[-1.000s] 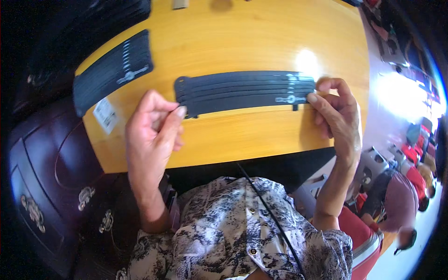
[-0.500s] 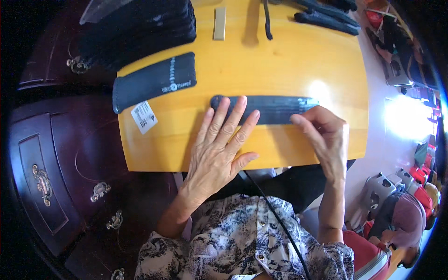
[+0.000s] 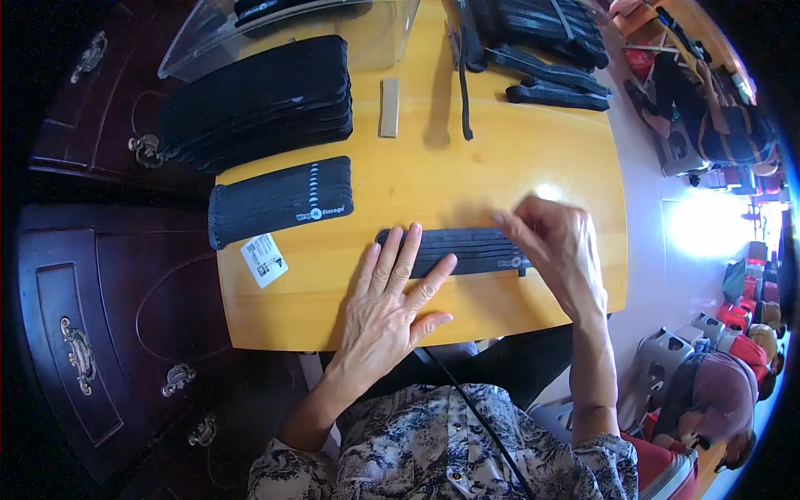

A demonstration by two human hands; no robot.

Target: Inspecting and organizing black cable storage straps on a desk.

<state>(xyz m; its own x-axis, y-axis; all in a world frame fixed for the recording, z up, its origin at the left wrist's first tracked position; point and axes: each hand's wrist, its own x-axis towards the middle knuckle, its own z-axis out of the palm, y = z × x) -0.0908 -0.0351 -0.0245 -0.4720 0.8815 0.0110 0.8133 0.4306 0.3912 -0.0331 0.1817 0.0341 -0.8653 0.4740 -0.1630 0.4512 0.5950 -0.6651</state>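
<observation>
A flat bundle of black fabric straps [image 3: 471, 250], with pale printing near its right end, lies across the near part of the table. My left hand [image 3: 379, 304] rests on its left end, fingers stretched and spread. Above its right end my right hand [image 3: 567, 250] is curled, thumb against bent fingers and slightly blurred; anything held there is hidden. A second black strap bundle [image 3: 279, 202] with a row of pale marks lies farther left. A white printed label [image 3: 264, 260] sits just below it.
Stacked black bundles [image 3: 258, 104] stand at the back left before a clear plastic box [image 3: 379, 42]. A beige strip [image 3: 389, 108] and a thin black strap [image 3: 465, 100] lie mid-table. More black bundles [image 3: 558, 92] are back right. Dark drawers [image 3: 75, 333] flank the left; people sit at right.
The view has shifted, showing more of the table's far side. My right hand has moved up and away from the bundle's right end, uncovering its printing. My left hand stays on the bundle.
</observation>
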